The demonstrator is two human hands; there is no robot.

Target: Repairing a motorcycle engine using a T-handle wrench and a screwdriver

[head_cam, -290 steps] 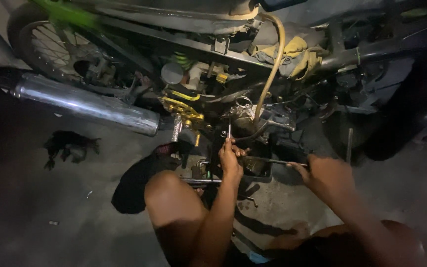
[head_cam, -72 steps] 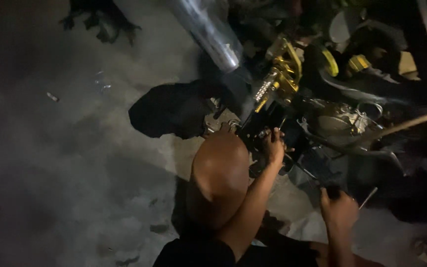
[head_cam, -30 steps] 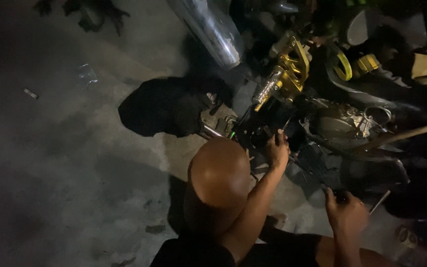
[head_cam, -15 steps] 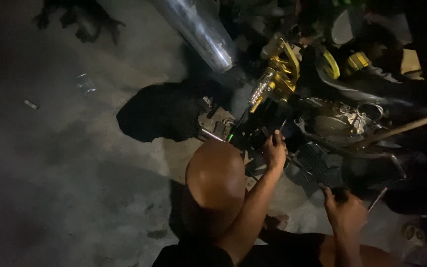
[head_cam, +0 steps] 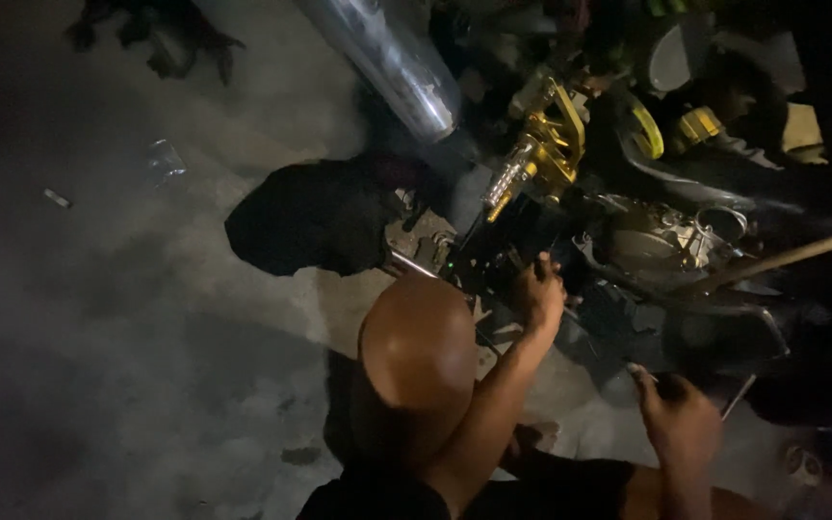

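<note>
I crouch beside a motorcycle, my bare knee (head_cam: 416, 351) in the middle of the view. My left hand (head_cam: 539, 294) reaches forward, fingers curled tight around a dark part low on the motorcycle, just below the gold footpeg bracket (head_cam: 549, 144); what it grips is lost in shadow. My right hand (head_cam: 678, 416) is lower right, closed on a thin metal tool (head_cam: 739, 395) whose tip sticks out to the right. The grey engine casing (head_cam: 662, 236) lies between and beyond the two hands.
A chrome exhaust pipe (head_cam: 392, 63) slants in from the top. A black cloth (head_cam: 315, 217) lies on the concrete floor (head_cam: 98, 318) left of the engine. A tan hose (head_cam: 792, 255) crosses at right. Another dark rag (head_cam: 161, 39) lies top left.
The view has swung from a side look at the motorcycle to a steep look down. In the last second both hands stay where they were; the picture only shifts slightly.
</note>
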